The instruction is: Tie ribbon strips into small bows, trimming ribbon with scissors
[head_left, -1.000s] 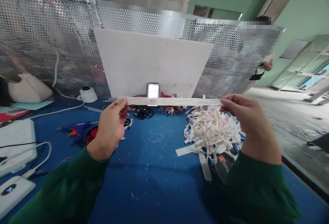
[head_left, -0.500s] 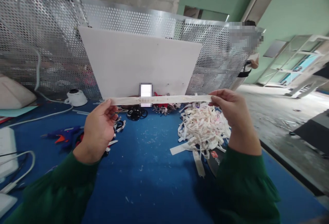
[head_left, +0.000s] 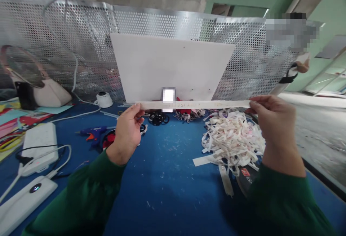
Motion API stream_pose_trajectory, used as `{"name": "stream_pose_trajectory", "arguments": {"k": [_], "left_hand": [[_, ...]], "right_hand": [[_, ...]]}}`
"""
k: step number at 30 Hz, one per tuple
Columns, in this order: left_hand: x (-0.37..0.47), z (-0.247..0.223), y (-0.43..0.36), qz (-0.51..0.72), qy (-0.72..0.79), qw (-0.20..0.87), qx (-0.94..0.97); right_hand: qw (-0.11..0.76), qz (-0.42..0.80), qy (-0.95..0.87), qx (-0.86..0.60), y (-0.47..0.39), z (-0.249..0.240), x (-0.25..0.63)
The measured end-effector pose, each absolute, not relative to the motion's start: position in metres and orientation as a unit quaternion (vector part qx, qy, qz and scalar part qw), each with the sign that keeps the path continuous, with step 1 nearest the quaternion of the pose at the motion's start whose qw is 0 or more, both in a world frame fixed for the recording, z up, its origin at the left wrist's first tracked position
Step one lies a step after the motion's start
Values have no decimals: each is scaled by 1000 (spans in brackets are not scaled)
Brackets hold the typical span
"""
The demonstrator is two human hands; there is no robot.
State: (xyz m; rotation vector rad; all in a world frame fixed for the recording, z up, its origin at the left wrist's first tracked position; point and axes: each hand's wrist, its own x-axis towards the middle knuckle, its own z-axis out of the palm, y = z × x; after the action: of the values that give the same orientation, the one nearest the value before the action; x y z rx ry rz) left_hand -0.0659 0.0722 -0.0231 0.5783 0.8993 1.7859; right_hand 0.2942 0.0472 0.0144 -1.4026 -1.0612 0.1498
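A long white fabric strip (head_left: 211, 104) with faint printed marks is stretched level above the table. My left hand (head_left: 128, 132) pinches its left end between thumb and fingers. At the opposite end my right hand (head_left: 277, 124) grips it the same way. Below and left of my right hand lies a heap of cut white strips (head_left: 234, 138), with longer flat pieces at its near edge. Black hair ties (head_left: 158, 118) and a small pile of red and white scraps (head_left: 190, 114) sit behind the strip, partly covered by it.
A white board (head_left: 173, 68) leans on a perforated metal screen (head_left: 167, 25). On the left are a blue glue gun (head_left: 94, 133), a power strip (head_left: 40, 145), a white power bank (head_left: 29, 201), a small white device (head_left: 104, 100) and a handbag (head_left: 52, 93). A person (head_left: 293, 68) stands beyond the screen.
The view has turned left, so the scene sits further right and more of the left side shows. Both hands still hold the strip taut.
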Motion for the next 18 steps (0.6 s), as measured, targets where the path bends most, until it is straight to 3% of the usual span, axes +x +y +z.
{"name": "stream_pose_trajectory", "arguments": {"k": [18], "left_hand": [[-68,-24,79,728,399,515,215]], "right_hand": [[654,79,-496,-565,51,11,296]]}}
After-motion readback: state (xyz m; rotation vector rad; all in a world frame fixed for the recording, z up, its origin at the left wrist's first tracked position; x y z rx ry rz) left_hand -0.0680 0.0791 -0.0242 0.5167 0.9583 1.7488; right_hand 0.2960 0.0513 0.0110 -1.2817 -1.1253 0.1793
